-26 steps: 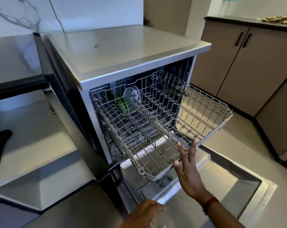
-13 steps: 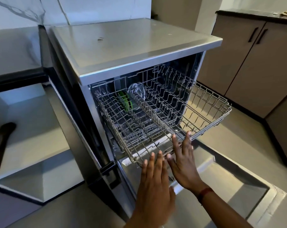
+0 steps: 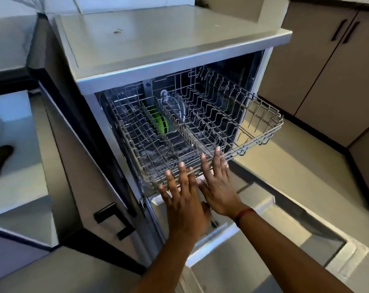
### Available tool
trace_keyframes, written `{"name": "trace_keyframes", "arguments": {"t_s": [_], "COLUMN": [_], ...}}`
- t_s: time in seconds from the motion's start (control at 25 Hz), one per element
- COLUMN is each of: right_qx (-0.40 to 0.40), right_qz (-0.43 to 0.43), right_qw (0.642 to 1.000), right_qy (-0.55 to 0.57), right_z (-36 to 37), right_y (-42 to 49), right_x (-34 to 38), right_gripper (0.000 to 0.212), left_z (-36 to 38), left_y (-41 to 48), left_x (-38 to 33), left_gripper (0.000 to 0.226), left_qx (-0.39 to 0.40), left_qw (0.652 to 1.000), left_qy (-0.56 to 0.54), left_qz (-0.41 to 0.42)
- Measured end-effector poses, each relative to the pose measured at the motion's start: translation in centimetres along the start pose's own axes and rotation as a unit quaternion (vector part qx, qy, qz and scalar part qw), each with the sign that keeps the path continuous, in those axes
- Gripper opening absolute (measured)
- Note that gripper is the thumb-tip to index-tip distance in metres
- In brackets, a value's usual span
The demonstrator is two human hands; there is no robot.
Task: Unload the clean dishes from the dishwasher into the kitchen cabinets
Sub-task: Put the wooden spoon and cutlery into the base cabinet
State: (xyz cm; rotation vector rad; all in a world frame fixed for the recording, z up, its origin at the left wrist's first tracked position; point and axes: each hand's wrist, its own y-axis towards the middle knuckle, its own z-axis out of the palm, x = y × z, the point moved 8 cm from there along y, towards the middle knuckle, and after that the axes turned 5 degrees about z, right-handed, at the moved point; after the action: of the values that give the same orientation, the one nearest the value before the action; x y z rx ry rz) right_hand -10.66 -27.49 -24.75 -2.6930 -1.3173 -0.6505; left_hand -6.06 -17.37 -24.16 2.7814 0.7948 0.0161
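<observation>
Your fingers [image 3: 181,166] are straight and spread on both hands and hold nothing. Their tips lie at the front rim of the rack [image 3: 221,123], touching the wire as far as can be told. The left hand [image 3: 185,201] and right hand [image 3: 218,187] sit side by side, thumbs almost meeting.

The rack stands partly drawn out of the dishwasher [image 3: 158,39]. What is left to unload sits deep at its back, at 11 o'clock from your hands: a green plate [image 3: 161,123] on edge and, just beside it, what looks like a clear lid [image 3: 173,106].

You seem to be positioning the rack, not yet lifting anything. Next, hook the rim to draw it further out, or reach over the tines and pinch the plate by its edge.

The open door [image 3: 264,240] lies at 5 o'clock. Cabinets [image 3: 327,81] stand at 2 o'clock across the floor [image 3: 295,166], and there is a shelf [image 3: 16,187] at 9 o'clock.
</observation>
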Motion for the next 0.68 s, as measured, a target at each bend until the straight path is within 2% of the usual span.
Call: {"name": "trace_keyframes", "arguments": {"t_s": [0.2, 0.32, 0.48, 0.68], "right_qx": [0.040, 0.063, 0.091, 0.118], "right_qz": [-0.039, -0.060, -0.053, -0.056], "right_qw": [0.997, 0.994, 0.992, 0.989], "right_qy": [-0.045, -0.060, -0.065, -0.064], "right_z": [0.8, 1.2, 1.0, 0.8], "right_y": [2.7, 4.5, 7.0, 10.6], "right_x": [-0.3, 0.4, 1.1, 2.5], "right_gripper": [0.074, 0.086, 0.090, 0.095], "left_z": [1.6, 1.4, 1.2, 1.6], "left_y": [2.4, 3.8, 6.0, 9.4], "left_x": [1.2, 2.2, 3.4, 5.5], "left_gripper": [0.116, 0.109, 0.097, 0.100], "left_qx": [0.002, -0.009, -0.018, 0.019], "left_qw": [0.999, 0.996, 0.992, 0.989], "left_qy": [-0.003, -0.020, -0.036, -0.036], "left_qz": [-0.052, -0.085, -0.120, -0.145]}}
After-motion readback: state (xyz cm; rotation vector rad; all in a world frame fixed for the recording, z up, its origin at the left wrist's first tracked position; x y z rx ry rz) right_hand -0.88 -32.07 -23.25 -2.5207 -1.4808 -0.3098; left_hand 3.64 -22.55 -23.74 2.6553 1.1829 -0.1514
